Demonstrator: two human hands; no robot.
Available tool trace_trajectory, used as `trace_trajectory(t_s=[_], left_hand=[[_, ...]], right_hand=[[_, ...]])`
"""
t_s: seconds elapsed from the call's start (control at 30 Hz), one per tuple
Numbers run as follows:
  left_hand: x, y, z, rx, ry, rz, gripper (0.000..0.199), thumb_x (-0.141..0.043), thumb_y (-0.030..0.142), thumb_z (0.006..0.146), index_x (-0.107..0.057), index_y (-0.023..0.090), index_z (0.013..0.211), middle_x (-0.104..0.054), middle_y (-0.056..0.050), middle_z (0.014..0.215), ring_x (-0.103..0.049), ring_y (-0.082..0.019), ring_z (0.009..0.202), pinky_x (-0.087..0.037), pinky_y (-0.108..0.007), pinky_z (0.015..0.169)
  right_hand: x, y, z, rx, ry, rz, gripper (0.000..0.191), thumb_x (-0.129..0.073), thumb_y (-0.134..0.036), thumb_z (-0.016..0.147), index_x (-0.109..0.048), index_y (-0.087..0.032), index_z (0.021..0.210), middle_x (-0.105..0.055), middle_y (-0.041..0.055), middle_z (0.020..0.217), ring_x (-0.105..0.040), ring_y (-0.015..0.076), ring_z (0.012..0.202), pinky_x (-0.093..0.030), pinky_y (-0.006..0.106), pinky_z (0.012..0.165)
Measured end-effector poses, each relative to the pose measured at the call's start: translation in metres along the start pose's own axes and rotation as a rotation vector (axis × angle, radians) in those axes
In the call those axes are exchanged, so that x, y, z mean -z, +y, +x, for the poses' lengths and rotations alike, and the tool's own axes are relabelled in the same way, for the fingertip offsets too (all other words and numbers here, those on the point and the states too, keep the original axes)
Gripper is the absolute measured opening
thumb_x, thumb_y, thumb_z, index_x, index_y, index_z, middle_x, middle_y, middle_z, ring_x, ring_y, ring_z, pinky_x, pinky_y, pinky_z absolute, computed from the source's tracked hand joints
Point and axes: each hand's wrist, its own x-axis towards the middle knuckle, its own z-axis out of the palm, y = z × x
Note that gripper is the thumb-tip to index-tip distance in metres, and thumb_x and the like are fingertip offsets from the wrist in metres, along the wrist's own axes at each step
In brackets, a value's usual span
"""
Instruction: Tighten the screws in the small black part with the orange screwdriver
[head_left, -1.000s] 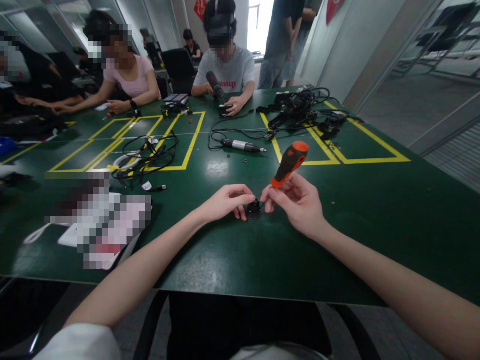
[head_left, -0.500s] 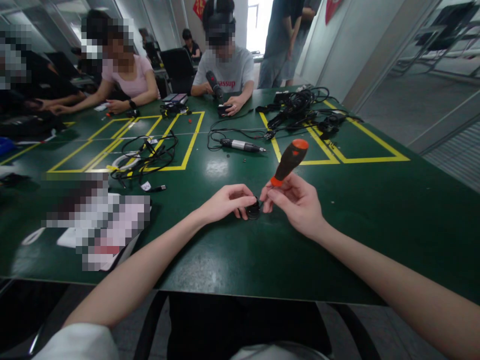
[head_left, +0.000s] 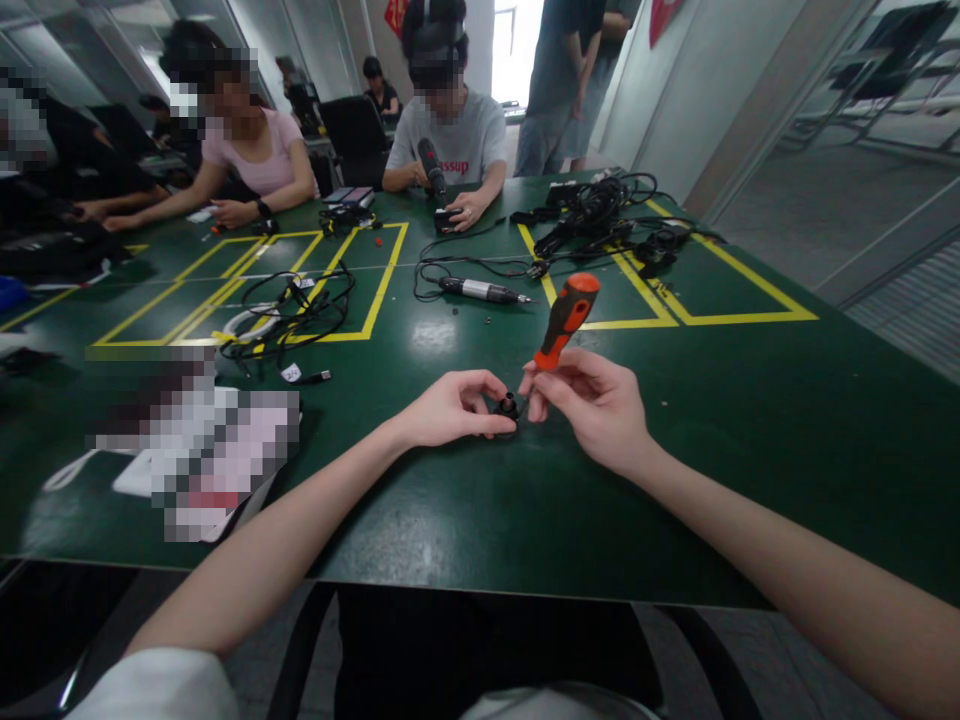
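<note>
Near the middle of the green table, my left hand (head_left: 461,407) is closed around a small black round part (head_left: 508,405), thumb in front and fingers behind. A short tube-like neck stands up from the part. To its right, my right hand (head_left: 589,400) grips a screwdriver (head_left: 568,320) low on its shaft, between thumb and fingers. The orange-and-black handle points up and leans to the right. The shaft slants down toward the black part; whether the tip touches it I cannot tell.
A pen-shaped electric screwdriver (head_left: 484,291) lies beyond my hands. Coiled cables (head_left: 300,310) lie at left, a heap of black cables (head_left: 592,215) at far right. A blurred-out flat item (head_left: 225,450) lies near my left forearm. Across the table a person (head_left: 446,140) handles a tool.
The black part has turned in my left hand, so its neck now points up. My left thumb has dropped lower. The screwdriver handle has shifted slightly left and stands more upright.
</note>
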Motion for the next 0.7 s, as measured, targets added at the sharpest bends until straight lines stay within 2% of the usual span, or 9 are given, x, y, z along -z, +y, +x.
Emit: trace_trajectory(t_s=[0.1,0.23,0.43,0.53,0.7], left_hand=[[0.002,0.0,0.0,0.017,-0.011,0.015,0.045,-0.09,0.034,0.07,-0.067,0.012,0.102,-0.074,-0.002,0.075,-0.068,-0.011,0.06,-0.053,-0.022,0.058],[0.005,-0.002,0.001,0.052,-0.03,0.042,0.046,-0.088,0.036,0.073,-0.069,0.011,0.106,-0.073,-0.001,0.069,-0.068,-0.011,0.057,-0.054,-0.023,0.059],[0.007,-0.001,0.0,0.044,-0.056,0.0,0.045,-0.089,0.034,0.072,-0.069,0.012,0.106,-0.074,-0.002,0.075,-0.07,-0.012,0.06,-0.054,-0.022,0.059],[0.007,0.004,0.0,0.041,-0.068,-0.029,0.039,-0.083,0.04,0.078,-0.069,0.013,0.102,-0.073,-0.002,0.076,-0.071,-0.014,0.063,-0.053,-0.023,0.059],[0.003,0.01,0.0,0.038,-0.037,-0.036,0.037,-0.073,0.048,0.084,-0.068,0.013,0.096,-0.071,-0.002,0.076,-0.07,-0.013,0.059,-0.051,-0.023,0.057]], right_hand=[[0.0,0.0,0.0,0.016,-0.01,0.022,0.034,-0.079,-0.052,0.089,-0.065,-0.021,0.093,-0.076,0.0017,0.077,-0.068,0.0133,0.053,-0.06,0.028,0.052],[-0.001,-0.001,0.0,0.003,-0.061,0.026,0.035,-0.074,-0.056,0.093,-0.064,-0.022,0.096,-0.076,0.0014,0.075,-0.068,0.0138,0.053,-0.059,0.029,0.052],[-0.001,-0.003,-0.002,0.016,-0.077,0.015,0.036,-0.076,-0.055,0.091,-0.061,-0.022,0.095,-0.074,-0.0003,0.072,-0.067,0.0134,0.052,-0.059,0.027,0.052],[-0.002,-0.005,-0.002,0.007,-0.058,0.006,0.036,-0.078,-0.054,0.09,-0.057,-0.024,0.091,-0.072,-0.0022,0.067,-0.066,0.0135,0.051,-0.058,0.027,0.052],[-0.002,-0.009,-0.002,0.023,-0.051,-0.062,0.033,-0.083,-0.05,0.086,-0.066,-0.022,0.085,-0.067,-0.0016,0.065,-0.064,0.0136,0.052,-0.057,0.028,0.053]])
